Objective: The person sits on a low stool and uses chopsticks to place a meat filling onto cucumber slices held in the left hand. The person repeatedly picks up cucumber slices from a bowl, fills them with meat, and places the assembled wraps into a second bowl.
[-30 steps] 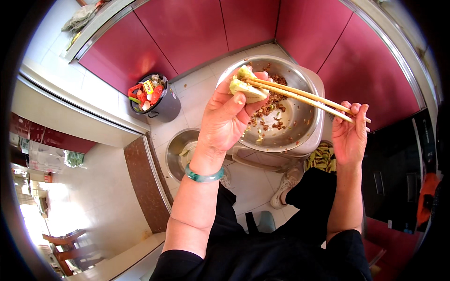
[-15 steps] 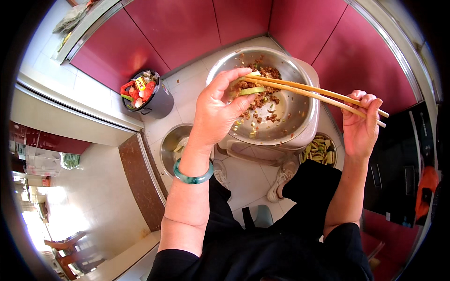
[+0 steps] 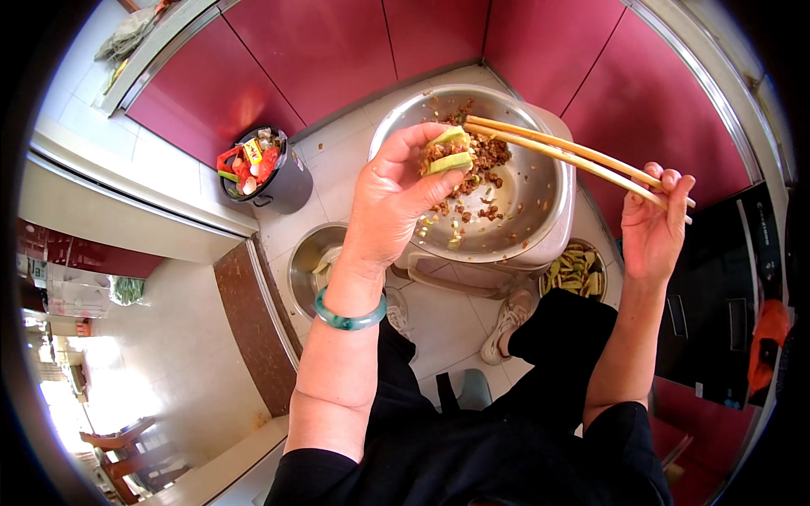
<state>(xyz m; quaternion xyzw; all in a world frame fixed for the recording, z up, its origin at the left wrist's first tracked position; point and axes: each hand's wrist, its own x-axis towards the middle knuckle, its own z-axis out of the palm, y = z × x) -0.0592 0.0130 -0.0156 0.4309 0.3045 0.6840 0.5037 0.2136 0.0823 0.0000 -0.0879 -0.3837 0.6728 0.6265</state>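
Note:
Between thumb and fingers, my left hand [image 3: 390, 190] pinches a split piece of pale green vegetable [image 3: 450, 160] with brown minced filling between its two sides. It is held over the left part of a wide steel bowl [image 3: 540, 198]. Brown minced filling [image 3: 489, 156] with green bits lies in the bowl, mostly toward its far left side. Off to the right, my right hand [image 3: 651, 223] grips a pair of long wooden chopsticks [image 3: 582, 164] near their thick ends. Their tips are over the filling, just right of the vegetable piece and apart from it.
The bowl rests on a pale stool [image 3: 561, 135]. A smaller steel bowl [image 3: 305, 268] stands on the floor at left, and a bowl of green pieces [image 3: 575, 271] at right. A full dark bin [image 3: 291, 181] stands by the red cabinets [image 3: 312, 51]. My shoes flank the stool.
The chopstick tips have left the vegetable piece and moved right, over the filling. My left hand has turned the piece slightly, so the filling inside shows more.

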